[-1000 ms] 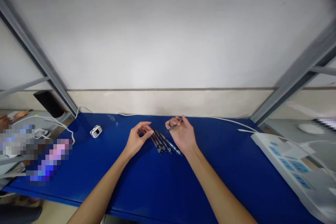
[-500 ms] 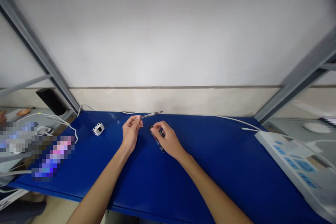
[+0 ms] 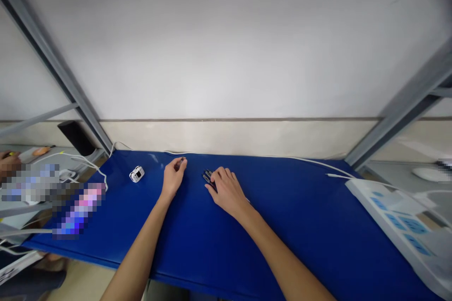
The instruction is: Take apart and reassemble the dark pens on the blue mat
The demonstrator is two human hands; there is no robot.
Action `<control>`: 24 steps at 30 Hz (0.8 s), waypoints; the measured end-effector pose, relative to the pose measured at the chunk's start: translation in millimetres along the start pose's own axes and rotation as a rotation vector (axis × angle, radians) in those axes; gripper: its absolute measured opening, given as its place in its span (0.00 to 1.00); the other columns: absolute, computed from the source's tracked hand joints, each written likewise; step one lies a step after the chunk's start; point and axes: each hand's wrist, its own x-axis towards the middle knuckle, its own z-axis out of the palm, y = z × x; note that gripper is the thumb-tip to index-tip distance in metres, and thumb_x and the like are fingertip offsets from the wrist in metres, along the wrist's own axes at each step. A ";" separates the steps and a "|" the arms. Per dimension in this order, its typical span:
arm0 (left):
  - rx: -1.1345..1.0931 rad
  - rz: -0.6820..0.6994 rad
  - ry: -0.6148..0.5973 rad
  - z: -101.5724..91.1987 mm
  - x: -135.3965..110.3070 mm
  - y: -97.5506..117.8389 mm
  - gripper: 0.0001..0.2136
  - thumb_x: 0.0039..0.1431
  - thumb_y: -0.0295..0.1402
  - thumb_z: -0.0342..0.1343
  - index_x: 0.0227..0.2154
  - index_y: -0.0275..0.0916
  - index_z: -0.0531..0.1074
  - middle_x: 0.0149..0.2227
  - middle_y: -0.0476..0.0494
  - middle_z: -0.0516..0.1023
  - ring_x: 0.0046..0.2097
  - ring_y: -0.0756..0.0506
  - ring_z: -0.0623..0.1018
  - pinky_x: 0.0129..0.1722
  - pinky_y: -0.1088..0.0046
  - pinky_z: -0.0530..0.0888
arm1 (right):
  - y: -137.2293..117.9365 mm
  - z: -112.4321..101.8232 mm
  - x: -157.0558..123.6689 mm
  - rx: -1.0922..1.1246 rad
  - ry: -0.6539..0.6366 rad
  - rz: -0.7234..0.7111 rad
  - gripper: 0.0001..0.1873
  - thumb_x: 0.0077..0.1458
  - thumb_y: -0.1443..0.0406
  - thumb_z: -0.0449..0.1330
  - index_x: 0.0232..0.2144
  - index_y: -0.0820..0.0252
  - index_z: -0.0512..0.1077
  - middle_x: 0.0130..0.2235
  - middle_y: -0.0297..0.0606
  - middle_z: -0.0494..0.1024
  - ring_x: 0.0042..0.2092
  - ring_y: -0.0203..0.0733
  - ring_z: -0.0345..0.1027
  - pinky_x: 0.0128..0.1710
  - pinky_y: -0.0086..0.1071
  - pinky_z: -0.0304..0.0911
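My left hand [image 3: 173, 178] is above the blue table, its thumb and fingers pinched together. A short bit of the pen [image 3: 182, 160] shows at the fingertips; the rest is hidden by the hand. To its right, my right hand [image 3: 228, 190] lies palm down over dark pens [image 3: 207, 176] at the table surface. Their clip ends stick out on the left between thumb and fingers, and the palm covers the rest. How many pens are under it I cannot tell.
A small white device with a dark screen [image 3: 137, 174] stands left of my hands on the blue table [image 3: 197, 244]. A white power strip [image 3: 395, 225] is at the right, a white cable [image 3: 310, 161] along the back. A black speaker-like box [image 3: 76, 137] and another person's hand [image 3: 10, 163] are far left.
My left hand's pen stuck out to the right before; now it is almost hidden. My right hand has turned palm down and moved slightly right, with the pens lowered under it.
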 end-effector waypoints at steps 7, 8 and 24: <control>0.235 0.044 -0.009 -8.7 2.4 -13.1 0.18 0.60 0.30 0.61 0.53 0.41 0.77 0.49 0.36 0.79 0.48 0.37 0.79 0.54 0.57 0.73 | 5.0 -1.6 3.6 0.059 0.113 0.022 0.10 0.71 0.61 0.54 0.36 0.58 0.68 0.41 0.46 0.74 0.40 0.50 0.67 0.43 0.42 0.60; 0.262 0.043 -0.010 -9.4 1.4 -13.7 0.18 0.60 0.29 0.61 0.54 0.41 0.77 0.48 0.36 0.79 0.48 0.37 0.79 0.53 0.56 0.73 | 5.8 -2.6 4.6 0.104 0.156 0.037 0.10 0.72 0.61 0.52 0.38 0.58 0.67 0.40 0.45 0.75 0.39 0.49 0.68 0.42 0.42 0.61; -0.216 0.165 -0.170 10.6 -23.2 36.8 0.19 0.65 0.40 0.60 0.57 0.46 0.75 0.55 0.38 0.78 0.57 0.35 0.76 0.58 0.55 0.71 | 2.5 -6.6 2.8 0.499 0.152 0.193 0.14 0.75 0.58 0.43 0.50 0.58 0.64 0.37 0.42 0.80 0.34 0.48 0.77 0.33 0.34 0.63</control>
